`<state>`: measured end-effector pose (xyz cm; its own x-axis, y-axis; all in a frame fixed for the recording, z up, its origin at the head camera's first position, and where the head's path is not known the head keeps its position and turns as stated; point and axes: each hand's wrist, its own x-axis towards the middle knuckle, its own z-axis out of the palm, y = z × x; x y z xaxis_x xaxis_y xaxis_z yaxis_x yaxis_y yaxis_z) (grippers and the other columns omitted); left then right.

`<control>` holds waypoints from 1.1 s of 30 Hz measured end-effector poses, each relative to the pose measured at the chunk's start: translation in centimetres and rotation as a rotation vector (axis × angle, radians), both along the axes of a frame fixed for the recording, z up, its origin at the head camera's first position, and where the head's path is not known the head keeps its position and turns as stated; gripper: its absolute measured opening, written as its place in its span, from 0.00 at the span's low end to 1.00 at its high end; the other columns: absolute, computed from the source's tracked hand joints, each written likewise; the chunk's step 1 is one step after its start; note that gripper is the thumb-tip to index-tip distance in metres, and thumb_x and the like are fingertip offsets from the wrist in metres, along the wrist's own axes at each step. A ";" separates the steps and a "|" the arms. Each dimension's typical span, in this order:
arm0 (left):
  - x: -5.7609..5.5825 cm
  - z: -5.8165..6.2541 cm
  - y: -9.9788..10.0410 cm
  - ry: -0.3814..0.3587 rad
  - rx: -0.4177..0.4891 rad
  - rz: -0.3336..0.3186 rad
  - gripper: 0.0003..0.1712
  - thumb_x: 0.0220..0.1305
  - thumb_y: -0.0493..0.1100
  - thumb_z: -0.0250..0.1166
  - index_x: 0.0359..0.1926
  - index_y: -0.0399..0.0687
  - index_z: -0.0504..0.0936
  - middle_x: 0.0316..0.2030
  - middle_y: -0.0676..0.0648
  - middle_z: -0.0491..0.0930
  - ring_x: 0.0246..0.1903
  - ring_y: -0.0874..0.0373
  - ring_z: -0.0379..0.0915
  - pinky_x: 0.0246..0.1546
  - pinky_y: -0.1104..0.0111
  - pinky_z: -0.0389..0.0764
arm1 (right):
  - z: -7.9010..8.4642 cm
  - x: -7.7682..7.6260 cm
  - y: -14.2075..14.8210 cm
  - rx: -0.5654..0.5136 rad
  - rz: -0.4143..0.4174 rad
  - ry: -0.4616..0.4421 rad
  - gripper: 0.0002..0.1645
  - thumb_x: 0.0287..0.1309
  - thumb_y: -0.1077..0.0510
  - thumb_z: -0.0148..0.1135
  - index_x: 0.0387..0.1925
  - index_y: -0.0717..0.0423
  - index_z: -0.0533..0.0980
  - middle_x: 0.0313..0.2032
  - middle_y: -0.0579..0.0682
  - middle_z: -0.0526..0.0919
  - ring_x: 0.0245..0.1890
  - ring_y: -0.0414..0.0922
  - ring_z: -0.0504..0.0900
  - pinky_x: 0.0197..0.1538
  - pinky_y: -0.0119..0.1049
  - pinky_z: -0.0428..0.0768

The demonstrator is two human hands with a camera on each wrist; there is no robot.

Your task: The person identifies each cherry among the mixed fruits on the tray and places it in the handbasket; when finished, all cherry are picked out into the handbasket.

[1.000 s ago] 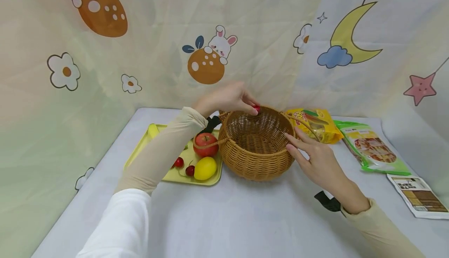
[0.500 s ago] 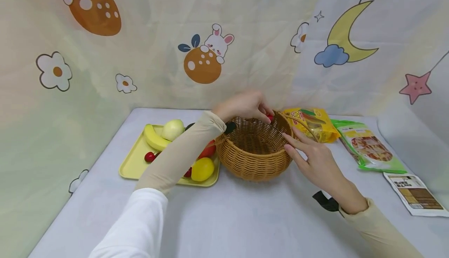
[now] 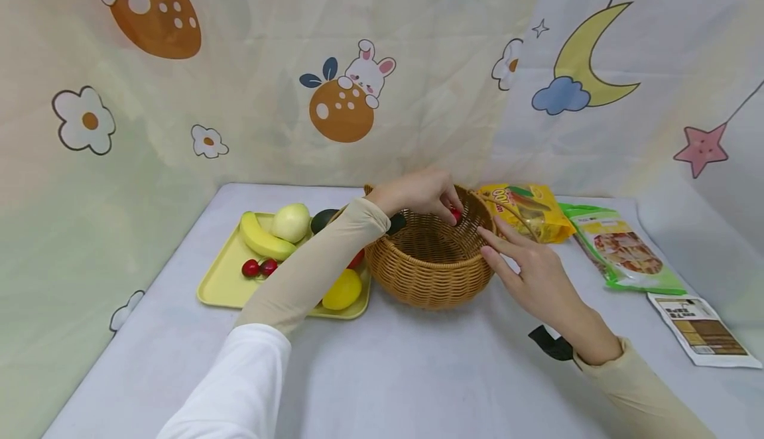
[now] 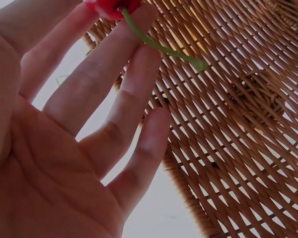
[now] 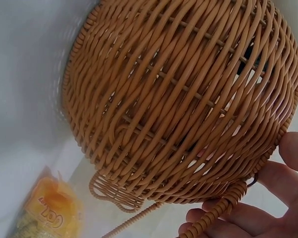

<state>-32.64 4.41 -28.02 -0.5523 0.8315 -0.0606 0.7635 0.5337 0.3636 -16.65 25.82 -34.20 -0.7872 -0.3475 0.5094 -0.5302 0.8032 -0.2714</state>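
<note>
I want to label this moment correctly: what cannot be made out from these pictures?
- Head: much of the red fruit, behind the beige left sleeve.
- Head: fine print on the flat white-and-brown packet, too small.
- Left wrist: top of the glossy red cherry, cut off by the top edge.
- Right wrist: part of the bare right hand, cut off by the right edge.

Left, one each: tray [image 3: 217, 288], banana [image 3: 262, 240], lemon [image 3: 343, 290], pale fruit [image 3: 291, 223], dark fruit [image 3: 323, 219], mostly hidden red fruit [image 3: 357, 259]. Three cherries [image 3: 251, 268] visible overall. Further right, one basket [image 3: 432, 286], three packets [image 3: 629, 250].
</note>
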 end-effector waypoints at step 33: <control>0.5 2.3 -1.3 -0.032 0.140 0.015 0.18 0.65 0.47 0.73 0.54 0.48 0.89 0.49 0.50 0.90 0.48 0.63 0.86 0.51 0.71 0.83 | 0.1 0.1 0.0 0.002 -0.001 0.005 0.24 0.73 0.52 0.60 0.67 0.52 0.77 0.69 0.67 0.73 0.10 0.29 0.46 0.18 0.29 0.58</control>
<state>-32.12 3.08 -25.68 -0.5647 0.8244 0.0376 0.7426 0.4877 0.4590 -16.59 25.81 -34.08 -0.7851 -0.3480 0.5124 -0.5309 0.8041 -0.2674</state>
